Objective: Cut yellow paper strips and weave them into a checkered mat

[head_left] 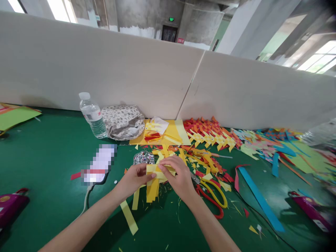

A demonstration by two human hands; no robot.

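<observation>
Paper strips (152,190), yellow and crossed, are over the middle of the green tabletop (57,147). The left hand (135,177) pinches their left end between thumb and fingers; the right hand (180,175) grips them from the right. Just right of it lie scissors (225,200) with red and yellow handles. Beyond the left hand sits a clear packet (144,158); far left of that stands a water bottle (92,115).
</observation>
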